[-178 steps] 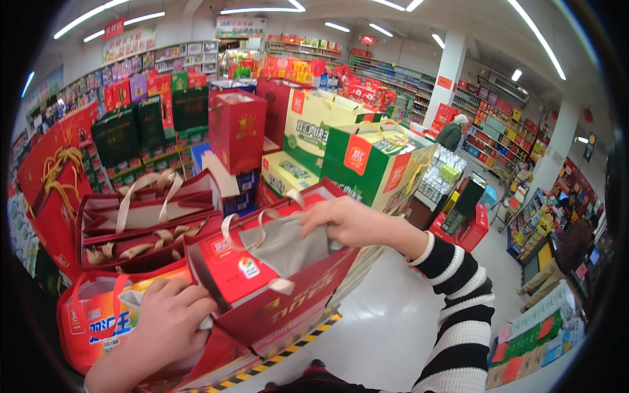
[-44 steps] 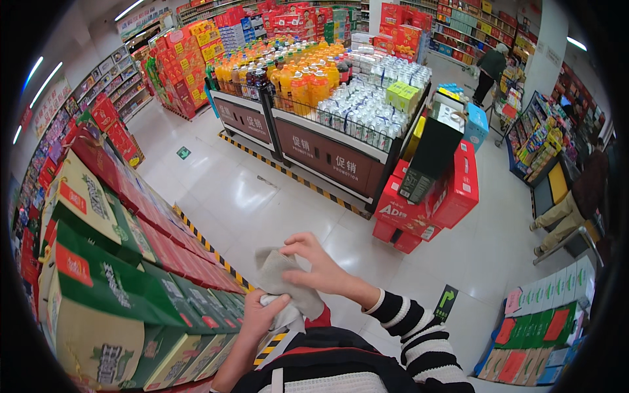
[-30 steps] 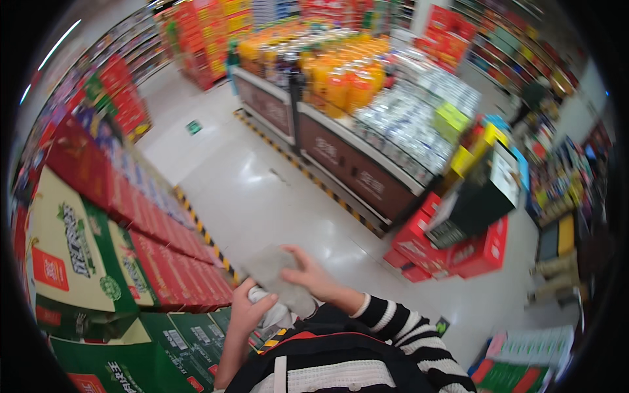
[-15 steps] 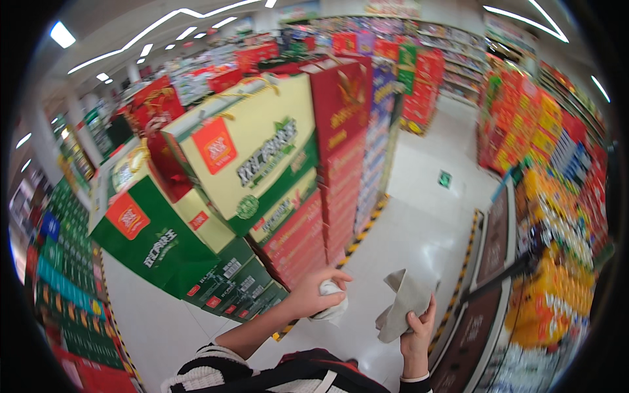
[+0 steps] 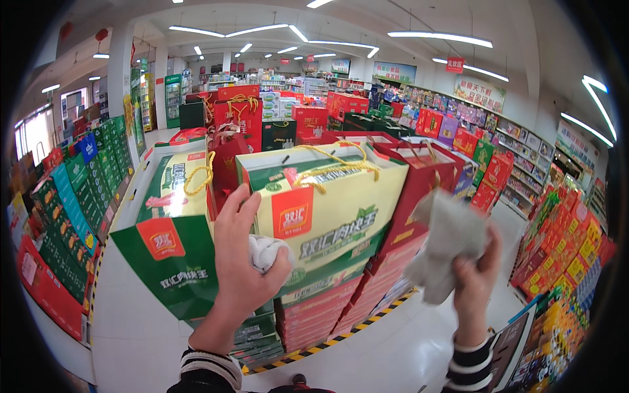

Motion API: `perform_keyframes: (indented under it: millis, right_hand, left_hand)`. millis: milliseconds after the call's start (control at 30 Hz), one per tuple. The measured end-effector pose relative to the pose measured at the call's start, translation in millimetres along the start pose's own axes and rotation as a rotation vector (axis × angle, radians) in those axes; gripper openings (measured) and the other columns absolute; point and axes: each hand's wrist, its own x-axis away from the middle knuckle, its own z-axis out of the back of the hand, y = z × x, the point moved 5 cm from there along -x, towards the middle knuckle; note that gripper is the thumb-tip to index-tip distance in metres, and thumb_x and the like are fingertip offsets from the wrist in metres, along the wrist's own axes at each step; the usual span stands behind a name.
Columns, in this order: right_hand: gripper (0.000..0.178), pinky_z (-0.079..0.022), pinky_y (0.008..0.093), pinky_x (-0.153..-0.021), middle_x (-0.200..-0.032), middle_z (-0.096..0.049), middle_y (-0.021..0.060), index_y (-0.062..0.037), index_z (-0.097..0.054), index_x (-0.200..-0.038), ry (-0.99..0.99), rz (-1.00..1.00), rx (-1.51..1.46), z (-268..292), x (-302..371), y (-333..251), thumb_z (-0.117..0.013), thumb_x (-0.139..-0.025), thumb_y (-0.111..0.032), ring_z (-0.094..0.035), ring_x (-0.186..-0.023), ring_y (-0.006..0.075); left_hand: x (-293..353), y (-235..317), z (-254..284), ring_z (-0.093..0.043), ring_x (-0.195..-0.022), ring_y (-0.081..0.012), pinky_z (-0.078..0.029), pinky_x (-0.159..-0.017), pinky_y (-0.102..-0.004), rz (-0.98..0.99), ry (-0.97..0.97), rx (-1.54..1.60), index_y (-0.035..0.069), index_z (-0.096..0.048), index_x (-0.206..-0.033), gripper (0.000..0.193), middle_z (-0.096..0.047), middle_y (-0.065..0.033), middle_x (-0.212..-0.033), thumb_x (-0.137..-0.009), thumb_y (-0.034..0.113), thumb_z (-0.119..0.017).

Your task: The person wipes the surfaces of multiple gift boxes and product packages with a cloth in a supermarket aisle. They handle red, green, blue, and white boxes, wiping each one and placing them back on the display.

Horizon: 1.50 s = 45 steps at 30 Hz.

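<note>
At the left edge of the frame, a stack of green cartons [image 5: 105,171] climbs toward the upper left. Nearer the centre stands a green and cream gift bag [image 5: 171,259] with a red label on its front. The left hand [image 5: 237,265] rises from the lower left of centre, in front of the place where this bag meets the next; whether it touches either cannot be told. Its fingers point up, and a crumpled white cloth [image 5: 263,253] is held against its inner side, between the fingers and the thumb. Just right of that cloth, behind it, the cream front of a larger gift bag [image 5: 354,196] fills the middle of the frame, with boxes stacked below. Dark red bags [image 5: 429,160] stand beside it. Right of centre, in front of them, a grey cloth [image 5: 445,245] hangs blurred, its right side pinched between the thumb and fingers of the right hand [image 5: 477,278]. The two hands are well apart, each closed on its own cloth. Red boxes [image 5: 557,239] are piled at the right edge, above bottles [image 5: 557,347] at the lower right.
</note>
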Motion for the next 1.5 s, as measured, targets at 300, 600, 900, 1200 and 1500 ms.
perform_keyframes:
  millis: [300,600,900,1200,1500]
  right_hand:
    - [0.053,-0.053,0.0368,-0.094,-0.122,-0.067,0.0156,-0.0054,-0.054,-0.138,-0.616,0.183,0.719,-127.5,-202.0,24.8,-0.065,-0.086,-0.005,-0.067,-0.111,0.0260]
    - [0.041,-0.052,0.0420,-0.093,-0.109,-0.070,0.0187,-0.0039,-0.066,-0.119,-1.148,0.055,1.261,-176.9,-221.4,114.9,-0.072,-0.079,-0.012,-0.066,-0.107,0.0350]
    - [0.043,-0.054,0.0417,-0.088,-0.109,-0.066,0.0130,-0.0116,-0.066,-0.125,-1.359,0.525,0.493,-240.9,-141.6,64.2,-0.069,-0.083,0.000,-0.066,-0.102,0.0333]
    - [0.025,-0.053,0.0451,-0.089,-0.107,-0.070,0.0166,-0.0062,-0.069,-0.112,-1.384,0.523,0.196,-321.4,-98.9,77.4,-0.066,-0.087,-0.005,-0.067,-0.103,0.0359]
    - [0.016,-0.054,0.0458,-0.083,-0.091,-0.073,0.0121,-0.0107,-0.074,-0.099,-1.100,0.492,1.231,-204.2,-196.1,132.7,-0.071,-0.084,-0.015,-0.070,-0.096,0.0320]
  left_hand:
    - [-20.7,-9.7,-13.3,-0.059,-0.091,-0.0307,-0.051,-0.078,-0.0392,-0.042,-0.041,0.009,0.003,-0.066,-0.110,0.045,-0.058,-0.0136,-0.105,-0.067,0.009,-0.077]
    - [-10.0,-9.0,-15.3,-0.056,-0.081,-0.0283,-0.049,-0.070,-0.0376,-0.022,-0.027,-0.113,0.004,-0.066,-0.107,0.041,-0.058,-0.0116,-0.101,-0.068,0.008,-0.076]
    - [-6.8,-3.0,-21.5,-0.056,-0.081,-0.0279,-0.049,-0.070,-0.0372,0.020,0.014,-0.172,0.005,-0.066,-0.104,0.038,-0.058,-0.0109,-0.101,-0.067,0.005,-0.075]
    - [-5.7,-4.8,-21.8,-0.053,-0.077,-0.0258,-0.045,-0.066,-0.0363,-0.038,0.057,-0.212,0.007,-0.067,-0.104,0.040,-0.057,-0.0081,-0.098,-0.066,0.007,-0.076]
    - [-4.5,-5.0,-19.4,-0.055,-0.078,-0.0235,-0.045,-0.065,-0.0348,-0.028,0.044,-0.176,0.008,-0.069,-0.106,0.040,-0.058,-0.0063,-0.099,-0.067,0.008,-0.077]
